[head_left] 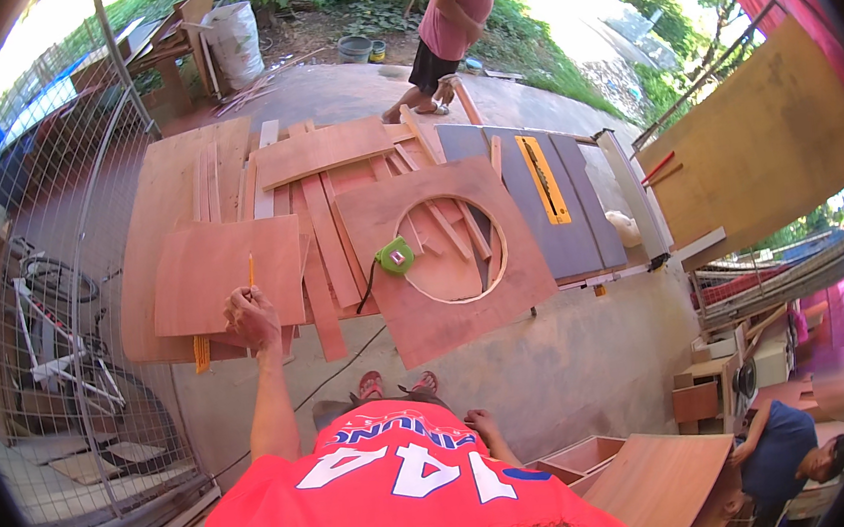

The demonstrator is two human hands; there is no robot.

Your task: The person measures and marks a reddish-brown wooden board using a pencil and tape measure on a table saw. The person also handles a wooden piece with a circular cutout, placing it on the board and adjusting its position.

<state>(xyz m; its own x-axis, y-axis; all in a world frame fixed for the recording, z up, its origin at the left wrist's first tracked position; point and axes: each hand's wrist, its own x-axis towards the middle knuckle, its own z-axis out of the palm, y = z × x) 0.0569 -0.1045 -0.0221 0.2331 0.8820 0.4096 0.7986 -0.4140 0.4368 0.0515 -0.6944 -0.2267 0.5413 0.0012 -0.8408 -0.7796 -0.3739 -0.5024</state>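
Left hand (249, 317): fingers drawn together in a writing-type pinch, apparently on a slim yellow pencil (251, 269), far end pointing away from me. The hand is over the near part of a flat, reddish-brown rectangular plywood board (197, 273), which lies at the left of the desk (587, 219) on a larger pale-brown plywood sheet (159, 186). Exact contact between fingers and board not resolvable.

Right hand (478, 422): low beside my body, away from the boards, fingers loosely curled. Cannot tell whether it has hold of anything.

Surroundings: a ribbed yellow strip (202, 353) shows at the board's near edge, kind uncertain. To the right, a square reddish plywood panel with a round cut-out (447, 323); a bright green tape measure (394, 257) rests at the rim of its hole. Narrow wooden strips lie under and behind the panel.

Handling (judged): pencil light, stiff, slim; its point is probably the fragile part, so best pinched low on the shaft. Board looks thin, stiff, fairly light for its area; smooth face could slide on the sheet below. Best held flat by a spread palm, or lifted by two opposite edges, minding splinters and corners.
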